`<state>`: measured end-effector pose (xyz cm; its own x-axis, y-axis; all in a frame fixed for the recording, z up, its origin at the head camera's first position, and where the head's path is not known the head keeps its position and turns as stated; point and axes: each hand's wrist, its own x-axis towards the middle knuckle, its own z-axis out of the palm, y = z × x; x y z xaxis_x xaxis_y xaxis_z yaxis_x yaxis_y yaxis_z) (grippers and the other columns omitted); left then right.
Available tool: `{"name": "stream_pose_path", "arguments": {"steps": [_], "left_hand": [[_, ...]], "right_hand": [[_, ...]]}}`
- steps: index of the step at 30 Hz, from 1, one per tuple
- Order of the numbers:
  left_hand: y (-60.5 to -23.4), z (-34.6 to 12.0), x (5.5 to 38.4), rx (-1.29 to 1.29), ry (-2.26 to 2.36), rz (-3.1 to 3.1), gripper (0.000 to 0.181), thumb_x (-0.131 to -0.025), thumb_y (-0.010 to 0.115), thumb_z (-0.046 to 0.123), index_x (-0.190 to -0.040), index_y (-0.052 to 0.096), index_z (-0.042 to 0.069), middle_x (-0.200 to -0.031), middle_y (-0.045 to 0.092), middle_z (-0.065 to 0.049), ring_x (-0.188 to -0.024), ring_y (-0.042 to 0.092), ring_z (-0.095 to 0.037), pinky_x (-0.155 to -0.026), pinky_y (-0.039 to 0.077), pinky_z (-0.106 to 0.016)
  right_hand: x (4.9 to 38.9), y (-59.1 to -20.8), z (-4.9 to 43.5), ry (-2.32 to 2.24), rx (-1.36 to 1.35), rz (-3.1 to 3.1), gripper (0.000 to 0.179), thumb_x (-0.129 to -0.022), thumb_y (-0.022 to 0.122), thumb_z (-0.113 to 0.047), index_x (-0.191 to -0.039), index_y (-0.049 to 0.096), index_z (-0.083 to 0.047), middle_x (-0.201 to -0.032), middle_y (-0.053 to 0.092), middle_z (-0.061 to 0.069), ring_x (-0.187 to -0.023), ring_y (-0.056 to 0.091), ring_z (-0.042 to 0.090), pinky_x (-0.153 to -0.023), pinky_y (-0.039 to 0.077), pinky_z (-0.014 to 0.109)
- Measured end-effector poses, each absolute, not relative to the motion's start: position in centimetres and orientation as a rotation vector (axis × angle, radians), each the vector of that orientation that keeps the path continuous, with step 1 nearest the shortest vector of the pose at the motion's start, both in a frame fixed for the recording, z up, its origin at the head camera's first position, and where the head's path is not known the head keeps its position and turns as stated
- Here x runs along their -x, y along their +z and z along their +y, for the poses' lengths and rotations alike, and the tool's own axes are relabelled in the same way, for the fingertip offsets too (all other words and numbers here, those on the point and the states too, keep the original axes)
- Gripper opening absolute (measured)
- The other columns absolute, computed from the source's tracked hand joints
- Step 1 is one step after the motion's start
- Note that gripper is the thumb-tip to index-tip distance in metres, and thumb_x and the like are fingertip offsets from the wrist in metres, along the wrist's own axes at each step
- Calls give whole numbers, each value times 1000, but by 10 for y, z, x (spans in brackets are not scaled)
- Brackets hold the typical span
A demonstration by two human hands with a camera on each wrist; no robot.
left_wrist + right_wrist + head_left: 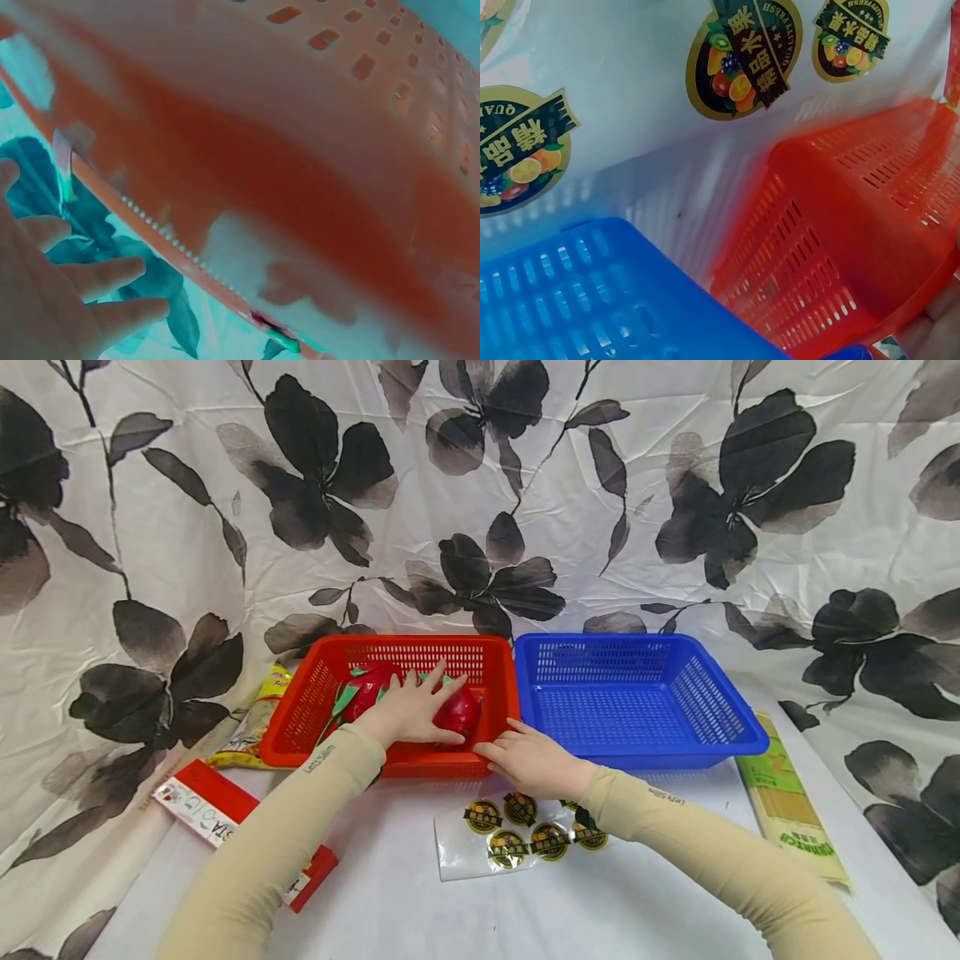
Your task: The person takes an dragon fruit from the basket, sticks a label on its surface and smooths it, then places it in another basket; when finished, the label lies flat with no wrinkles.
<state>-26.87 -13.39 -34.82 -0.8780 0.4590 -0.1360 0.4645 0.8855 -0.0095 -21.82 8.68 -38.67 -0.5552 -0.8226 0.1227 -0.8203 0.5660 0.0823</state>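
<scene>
In the head view, my left hand (408, 710) reaches over the red basket (495, 764) with its fingers spread, on top of red dragon fruits. One dragon fruit (459, 712) shows beside the thumb, another dragon fruit (369, 683) lies to the left, and green leafy tips stick out around them. The hand partly hides both. My right hand (543, 764) grips the rim at the red basket's front right corner. In the right wrist view, fingers (934, 326) appear at that basket's edge. The left wrist view shows the left fingers (112, 281) spread apart near the basket wall.
A blue basket (630, 752) stands against the red one. Round fruit stickers on a clear sheet (457, 852) lie in front. At left are a red and white box (217, 802) and a yellow snack bag (251, 727); at right, a green noodle packet (787, 802).
</scene>
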Motion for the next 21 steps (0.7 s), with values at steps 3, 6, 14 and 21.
{"name": "stream_pose_path", "arguments": {"steps": [3, 6, 14, 21], "left_hand": [[-349, -132, 271, -712, -76, 2915, 95, -76, 57, 65, -149, 13, 24, -154, 7, -18, -129, 24, -57, -100, 19, -70], [-350, -130, 273, -697, -83, 2912, 96, -75, 58, 65, -149, 13, 24, -154, 7, -19, -129, 23, -56, -99, 18, -72], [-350, -124, 281, -629, -67, 2876, 97, -73, 61, 63, -149, 15, 24, -154, 7, -17, -133, 17, -53, -100, 14, -72], [-344, -118, 284, -641, -63, 2852, 93, -73, 63, 60, -148, 22, 22, -152, 16, -18, -134, 17, -52, -103, 15, -68]], "right_hand": [[218, -387, 87, -12, -1391, -2654, 33, -94, 51, -21, -126, 53, -12, -108, 67, 2, -106, 59, 16, -108, 31, 47], [218, -388, 87, 3, -1390, -2658, 34, -94, 51, -21, -126, 53, -12, -107, 66, 2, -106, 59, 17, -108, 30, 47], [218, -389, 87, 20, -1391, -2653, 34, -94, 50, -21, -126, 54, -11, -107, 66, 2, -105, 59, 17, -109, 29, 47], [218, -389, 87, 23, -1380, -2662, 34, -94, 50, -21, -126, 54, -12, -107, 66, 2, -106, 59, 16, -109, 29, 46]]}}
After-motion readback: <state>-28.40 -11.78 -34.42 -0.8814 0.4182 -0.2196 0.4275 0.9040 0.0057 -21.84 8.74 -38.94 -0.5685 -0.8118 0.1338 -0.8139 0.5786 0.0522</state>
